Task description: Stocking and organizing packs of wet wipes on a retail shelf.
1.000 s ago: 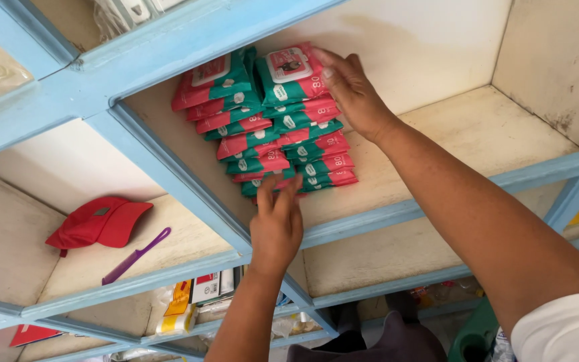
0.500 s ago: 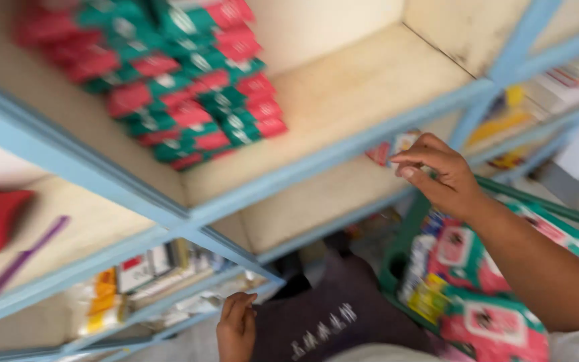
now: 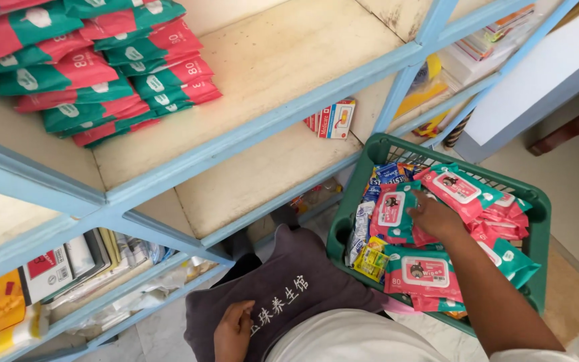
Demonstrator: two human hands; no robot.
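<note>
Blue-framed shelf unit fills the left and far side, cream boards, worn paint. Top-left compartment: stack of red-and-green wipe packs, lying flat, overlapping, pushed to the left of the board; rest of that board bare. Compartment below, right end: small red-and-white box standing at the back. Lower-left compartment: flat packets and booklets leaning in a row, yellow-and-white bag at the far left edge. Far-right compartments hold papers and a yellow item, too small to tell more.

Green plastic basket at right, near the shelf's lower edge, on the floor side. Inside: pink-and-teal wipe packs piled loosely, several blue sachets at the far-left corner, small yellow packets at the near-left corner.

Right hand is down in the basket, palm down on the wipe pack in the middle of the pile, fingers curled over its right edge; contact clear, full clamp can't tell, pack still lies on the others.

Left hand at bottom centre, fingers loosely together, resting on dark purple cloth over the knee; holds nothing visible.
</note>
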